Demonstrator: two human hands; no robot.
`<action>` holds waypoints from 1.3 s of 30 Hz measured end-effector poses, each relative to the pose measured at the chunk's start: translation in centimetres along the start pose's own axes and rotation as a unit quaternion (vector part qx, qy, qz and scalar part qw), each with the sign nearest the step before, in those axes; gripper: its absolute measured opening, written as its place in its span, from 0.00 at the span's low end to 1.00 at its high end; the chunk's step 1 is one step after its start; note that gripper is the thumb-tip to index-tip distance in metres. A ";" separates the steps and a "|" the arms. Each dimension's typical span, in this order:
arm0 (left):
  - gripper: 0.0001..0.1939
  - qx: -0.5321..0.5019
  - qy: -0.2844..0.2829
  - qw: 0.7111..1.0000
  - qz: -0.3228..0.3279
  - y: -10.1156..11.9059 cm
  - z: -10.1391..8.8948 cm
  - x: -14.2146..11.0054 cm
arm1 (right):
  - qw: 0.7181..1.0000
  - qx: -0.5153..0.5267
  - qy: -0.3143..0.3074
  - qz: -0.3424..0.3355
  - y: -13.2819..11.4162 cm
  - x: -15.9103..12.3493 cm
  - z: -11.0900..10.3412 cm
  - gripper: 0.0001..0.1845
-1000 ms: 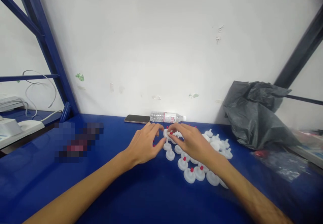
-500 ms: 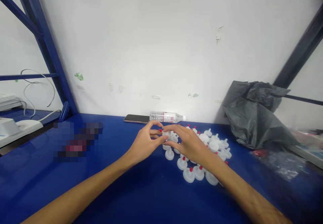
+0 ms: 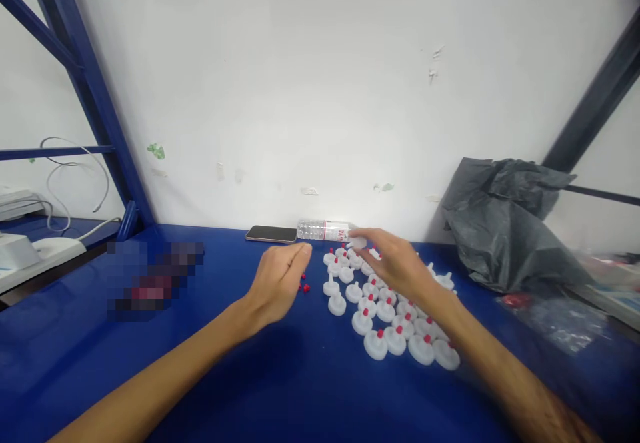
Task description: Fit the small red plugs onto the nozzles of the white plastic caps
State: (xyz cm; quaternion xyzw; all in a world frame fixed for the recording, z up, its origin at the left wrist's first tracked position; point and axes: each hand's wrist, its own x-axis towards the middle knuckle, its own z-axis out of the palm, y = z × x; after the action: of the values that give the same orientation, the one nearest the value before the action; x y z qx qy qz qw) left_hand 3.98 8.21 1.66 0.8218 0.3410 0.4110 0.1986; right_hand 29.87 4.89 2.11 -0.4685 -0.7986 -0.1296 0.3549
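While the right hand (image 3: 395,266) pinches a white cap (image 3: 357,243) between thumb and fingers, the left hand (image 3: 280,280) looks curled in, its hold impossible to tell; many red-tipped caps (image 3: 376,348) nearer than the right hand seem done; bare caps (image 3: 337,306) between the hands lack tips; loose red tips (image 3: 307,288) lie just beside the left

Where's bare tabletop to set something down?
Free: glossy blue tabletop between the forearms, nearer than the white round spouted plastic pieces; also between the left hand and the pixelated patch. Crowded: right of that hand, small red caps, then those pieces; far right, crumpled grey plastic bag.
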 end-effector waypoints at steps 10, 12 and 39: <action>0.14 0.261 -0.081 0.962 -0.006 -2.4 0.8 0.5 | 0.978 -0.076 -0.136 0.138 0.3 0.5 -0.8 0.10; 0.15 0.261 -0.101 0.960 -0.024 -2.9 1.1 0.4 | 0.975 -0.096 -0.155 0.129 0.3 0.4 -0.7 0.09; 0.16 0.202 -0.075 0.976 0.010 -3.2 0.9 0.9 | 0.973 -0.133 -0.113 0.154 0.7 0.3 -1.0 0.07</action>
State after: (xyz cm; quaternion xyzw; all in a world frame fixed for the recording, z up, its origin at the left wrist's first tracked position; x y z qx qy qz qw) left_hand 3.81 11.03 -0.29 0.8768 0.3929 0.2730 0.0486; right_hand 30.80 4.92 2.98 -0.6403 -0.7276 -0.1246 0.2125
